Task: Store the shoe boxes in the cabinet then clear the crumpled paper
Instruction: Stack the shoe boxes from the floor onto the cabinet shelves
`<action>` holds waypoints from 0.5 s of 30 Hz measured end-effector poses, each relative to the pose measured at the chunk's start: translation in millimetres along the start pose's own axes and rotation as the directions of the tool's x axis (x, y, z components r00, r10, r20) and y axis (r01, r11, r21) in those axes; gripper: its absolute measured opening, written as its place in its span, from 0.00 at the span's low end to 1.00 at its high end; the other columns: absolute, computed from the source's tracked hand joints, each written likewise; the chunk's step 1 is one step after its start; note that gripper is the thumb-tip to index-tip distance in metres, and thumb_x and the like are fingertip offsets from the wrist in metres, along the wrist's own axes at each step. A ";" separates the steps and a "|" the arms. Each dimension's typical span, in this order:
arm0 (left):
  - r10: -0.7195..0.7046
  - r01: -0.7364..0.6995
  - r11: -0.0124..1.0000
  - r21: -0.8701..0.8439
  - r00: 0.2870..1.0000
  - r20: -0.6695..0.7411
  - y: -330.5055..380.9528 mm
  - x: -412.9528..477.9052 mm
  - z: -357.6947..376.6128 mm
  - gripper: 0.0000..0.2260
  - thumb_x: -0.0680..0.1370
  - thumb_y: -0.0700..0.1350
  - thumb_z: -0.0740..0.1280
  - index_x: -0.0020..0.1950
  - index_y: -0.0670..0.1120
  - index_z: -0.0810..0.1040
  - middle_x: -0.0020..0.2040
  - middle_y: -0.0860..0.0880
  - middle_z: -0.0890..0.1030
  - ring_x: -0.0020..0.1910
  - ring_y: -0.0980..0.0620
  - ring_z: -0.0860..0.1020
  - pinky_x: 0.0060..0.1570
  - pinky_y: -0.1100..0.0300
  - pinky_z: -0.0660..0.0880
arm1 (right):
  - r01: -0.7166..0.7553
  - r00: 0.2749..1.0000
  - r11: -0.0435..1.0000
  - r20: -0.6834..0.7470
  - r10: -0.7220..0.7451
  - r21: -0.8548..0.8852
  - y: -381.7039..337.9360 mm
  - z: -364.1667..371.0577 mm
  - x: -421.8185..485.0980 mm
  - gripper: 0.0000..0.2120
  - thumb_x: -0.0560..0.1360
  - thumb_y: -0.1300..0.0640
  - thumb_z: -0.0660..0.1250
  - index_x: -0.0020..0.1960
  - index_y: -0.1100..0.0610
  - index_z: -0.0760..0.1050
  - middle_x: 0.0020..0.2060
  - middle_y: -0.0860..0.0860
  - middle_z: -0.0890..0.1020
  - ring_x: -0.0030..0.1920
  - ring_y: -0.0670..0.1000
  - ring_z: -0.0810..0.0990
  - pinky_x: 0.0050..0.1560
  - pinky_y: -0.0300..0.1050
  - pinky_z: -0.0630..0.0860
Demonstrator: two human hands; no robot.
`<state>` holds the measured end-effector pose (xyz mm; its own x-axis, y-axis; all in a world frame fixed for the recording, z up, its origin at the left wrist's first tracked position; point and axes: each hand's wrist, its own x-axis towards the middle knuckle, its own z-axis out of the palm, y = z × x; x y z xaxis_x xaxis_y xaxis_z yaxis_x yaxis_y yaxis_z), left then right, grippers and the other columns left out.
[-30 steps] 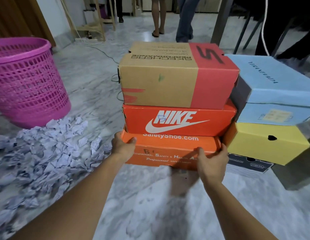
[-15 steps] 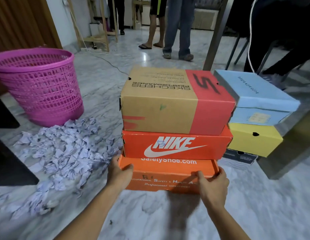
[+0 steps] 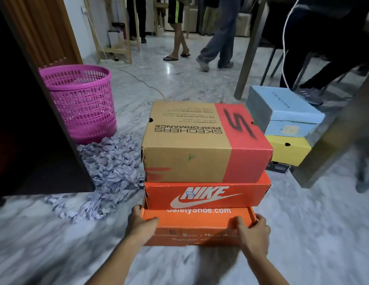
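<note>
In front of you, seen from the head camera, your left hand (image 3: 141, 225) and right hand (image 3: 254, 233) grip the two near corners of the orange safety-shoe box (image 3: 197, 225), thumbs hooked over its top edge and fingers curled round the sides. That box carries the Nike box (image 3: 206, 195), and the tall Skechers box (image 3: 200, 147) sits on top of that. The shadow under the stack suggests it is just clear of the marble floor (image 3: 303, 233). The Nike box sits back from the near edge, so the load probably leans away from you. Keep the bottom box level, draw it in toward your body, and turn slowly so the top box does not slide. The dark panel (image 3: 25, 120) on your left looks like the cabinet, though its inside is too dark to read. Swing that way and step around the crumpled paper (image 3: 109, 171), which is heaped between the panel and the stack in front of the pink basket (image 3: 80, 103). To the right, a blue box (image 3: 282, 114) rests on a yellow box (image 3: 288, 149), waiting for a later trip.
</note>
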<state>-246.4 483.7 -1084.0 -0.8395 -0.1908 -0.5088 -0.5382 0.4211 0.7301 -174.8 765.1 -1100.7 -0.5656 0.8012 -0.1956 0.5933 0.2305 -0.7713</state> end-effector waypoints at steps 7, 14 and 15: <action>-0.018 0.019 1.000 -0.020 0.999 0.038 -10.8 -28.6 -14.1 0.20 0.71 0.43 0.70 0.60 0.49 0.68 0.52 0.47 0.79 0.46 0.49 0.80 0.39 0.57 0.76 | -0.039 0.999 0.998 0.009 0.039 -0.040 10.3 -6.9 -18.6 0.30 0.73 0.46 0.69 0.69 0.56 0.66 0.63 0.61 0.72 0.62 0.66 0.74 0.64 0.63 0.72; -0.090 0.017 0.960 0.281 0.965 0.247 38.8 -33.2 -65.7 0.12 0.79 0.42 0.62 0.61 0.42 0.72 0.57 0.43 0.78 0.57 0.45 0.76 0.49 0.54 0.74 | -0.079 0.997 0.990 -0.007 0.081 0.113 -2.0 -31.5 -21.5 0.20 0.78 0.49 0.63 0.66 0.58 0.70 0.62 0.61 0.78 0.59 0.63 0.78 0.60 0.58 0.75; -0.059 0.002 0.962 0.274 0.978 0.200 51.8 -28.5 -75.1 0.12 0.80 0.43 0.59 0.63 0.41 0.72 0.60 0.40 0.77 0.60 0.42 0.76 0.52 0.52 0.74 | -0.062 0.994 0.986 -0.082 0.076 0.154 -12.3 -40.4 -20.7 0.18 0.79 0.49 0.62 0.65 0.57 0.71 0.61 0.59 0.79 0.59 0.62 0.77 0.60 0.56 0.74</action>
<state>-256.1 444.4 -997.4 -0.7742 -0.0345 -0.6320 -0.4991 0.6473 0.5761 -147.3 768.0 -1062.7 -0.4702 0.8589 -0.2030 0.5324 0.0926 -0.8414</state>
